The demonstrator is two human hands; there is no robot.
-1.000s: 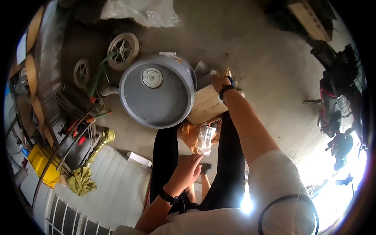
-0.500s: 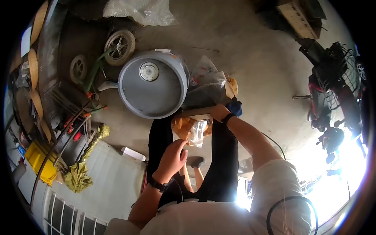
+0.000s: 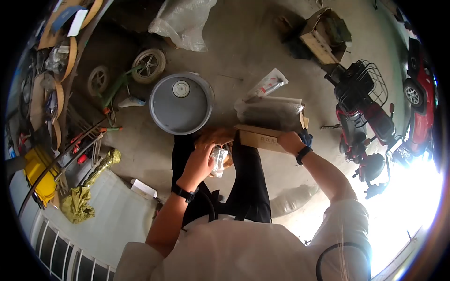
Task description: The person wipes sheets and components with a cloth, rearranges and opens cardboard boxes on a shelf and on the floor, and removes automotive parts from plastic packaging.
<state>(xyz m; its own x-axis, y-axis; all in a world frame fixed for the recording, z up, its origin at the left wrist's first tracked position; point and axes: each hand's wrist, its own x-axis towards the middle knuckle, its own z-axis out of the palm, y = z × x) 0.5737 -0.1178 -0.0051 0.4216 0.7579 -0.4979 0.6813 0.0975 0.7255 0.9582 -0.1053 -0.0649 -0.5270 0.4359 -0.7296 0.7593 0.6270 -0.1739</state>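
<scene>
My right hand (image 3: 290, 142) grips the near right end of a cardboard box (image 3: 262, 139), which lies beside my right knee. Clear plastic-wrapped packages (image 3: 269, 111) lie just beyond the box. With bent fingers my left hand (image 3: 201, 161) touches a clear plastic bag (image 3: 218, 161) over an orange-brown bag (image 3: 215, 136) between my knees; whether it grips the plastic is hidden. A round grey bucket (image 3: 181, 110) with a white disc (image 3: 181, 89) on its top stands beyond my left knee.
Green-framed wheels (image 3: 149, 65) stand beyond the bucket on the left. Yellow-green crumpled cloth (image 3: 77, 205) lies at lower left. An open carton (image 3: 323, 37) is at upper right, near a scooter with a basket (image 3: 365, 86). Bubble wrap (image 3: 183, 23) lies at the top.
The view has shifted right. My right hand has shifted the box nearer and to the right of the bucket, uncovering the wrapped packages. My left hand has moved up onto the plastic bag.
</scene>
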